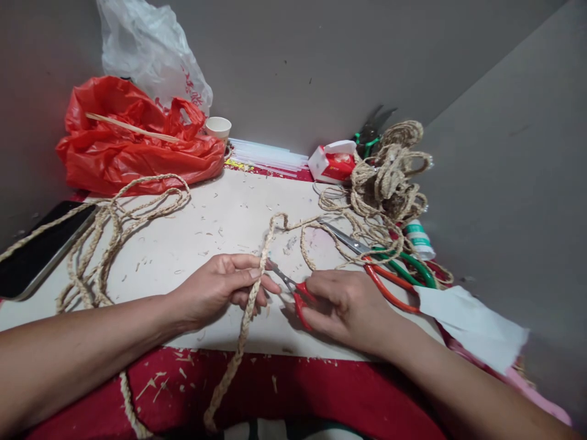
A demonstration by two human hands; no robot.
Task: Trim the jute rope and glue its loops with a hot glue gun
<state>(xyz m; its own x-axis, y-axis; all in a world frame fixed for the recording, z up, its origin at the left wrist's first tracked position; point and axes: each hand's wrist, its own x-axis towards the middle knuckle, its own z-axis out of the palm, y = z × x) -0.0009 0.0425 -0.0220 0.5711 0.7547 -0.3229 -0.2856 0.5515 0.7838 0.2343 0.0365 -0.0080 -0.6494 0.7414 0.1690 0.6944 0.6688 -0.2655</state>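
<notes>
Between the thumb and fingers of my left hand (229, 281) is a braided straw cord (250, 302). One end of it hangs over the table's front edge, and the other runs back to the right. My right hand (343, 305) is closed around the red handles of small scissors (293, 286). Their narrow blades point left, at the cord beside my left fingertips; I cannot tell whether they touch it. Behind my right hand lie larger shears (353, 243) with one orange and one green handle.
A looped braid (107, 238) lies at left near a phone (46, 244). Behind are a red plastic bag (137, 153), a paper cup (218, 127) and a tissue pack (337, 164). Coiled cord (394, 177) is heaped at right, near a white tissue (474, 321). Straw scraps dot the table.
</notes>
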